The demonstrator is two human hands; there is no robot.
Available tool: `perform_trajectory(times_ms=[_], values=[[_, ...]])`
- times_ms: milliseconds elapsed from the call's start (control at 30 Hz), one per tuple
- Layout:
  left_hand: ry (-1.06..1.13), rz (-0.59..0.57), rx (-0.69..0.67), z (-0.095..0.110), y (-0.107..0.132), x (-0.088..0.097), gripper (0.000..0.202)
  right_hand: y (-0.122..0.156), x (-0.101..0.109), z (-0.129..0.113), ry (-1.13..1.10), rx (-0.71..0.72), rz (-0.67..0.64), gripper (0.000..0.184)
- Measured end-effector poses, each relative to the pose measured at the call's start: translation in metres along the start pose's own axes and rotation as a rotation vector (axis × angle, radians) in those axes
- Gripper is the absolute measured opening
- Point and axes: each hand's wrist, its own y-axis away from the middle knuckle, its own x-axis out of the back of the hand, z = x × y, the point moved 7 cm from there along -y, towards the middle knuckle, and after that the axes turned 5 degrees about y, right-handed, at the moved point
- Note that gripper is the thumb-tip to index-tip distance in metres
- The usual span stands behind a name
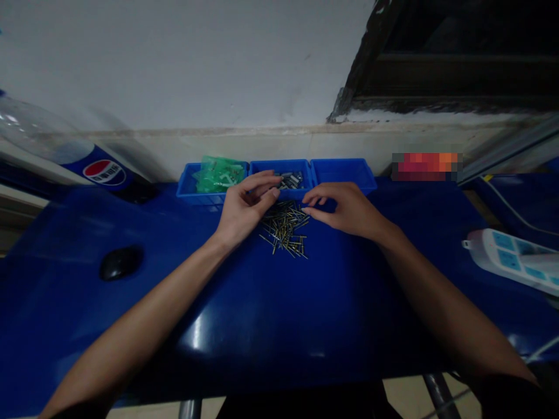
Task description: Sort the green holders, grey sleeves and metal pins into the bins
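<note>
A pile of several small brass pins (286,228) lies on the blue table (271,314). My left hand (244,206) rests at the pile's left edge, fingers stretched toward the middle blue bin (283,174), which holds small dark metal parts. My right hand (345,206) sits at the pile's upper right, thumb and fingertips drawn together in a pinch over the pins; what they hold is too small to make out.
A left bin (192,189) holds green plastic bags (218,173); the right bin (345,173) looks empty. A black mouse-like object (120,262) lies at the left, a blue-labelled bottle (87,163) at the far left, a white power strip (510,256) at the right.
</note>
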Motion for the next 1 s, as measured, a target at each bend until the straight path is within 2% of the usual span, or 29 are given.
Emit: perform_trajectory(times_ms=[100,200,300,400,500,600,767,867,1000], values=[[-0.149,-0.093,-0.019,0.009,-0.001,-0.002,0.019,0.002,-0.005,0.011,0.024,-0.039,-0.105,0.017],[-0.400,-0.289,-0.022,0.015,-0.001,-0.005,0.021,0.006,-0.010,0.020,0.030,-0.085,-0.236,0.037],[-0.724,-0.493,-0.088,0.017,0.005,-0.006,0.024,0.012,-0.017,0.023,0.039,-0.119,-0.338,0.063],[-0.986,-0.598,-0.072,0.010,0.011,0.000,0.036,0.017,-0.025,0.019,0.037,-0.143,-0.367,0.092],[-1.147,-0.674,0.037,-0.003,0.019,0.008,0.057,0.020,-0.035,0.010,0.012,-0.143,-0.337,0.107],[-1.228,-0.697,0.114,-0.011,0.023,0.010,0.068,0.021,-0.044,0.006,0.000,-0.137,-0.301,0.101],[-1.330,-0.644,0.194,-0.004,0.023,0.006,0.069,0.022,-0.050,0.018,-0.009,-0.154,-0.244,0.065],[-1.343,-0.652,0.212,0.001,0.024,-0.001,0.062,0.025,-0.048,0.023,-0.008,-0.110,-0.186,0.042],[-1.296,-0.697,0.139,-0.001,0.027,-0.011,0.048,0.030,-0.047,0.023,-0.065,-0.075,-0.084,0.031]])
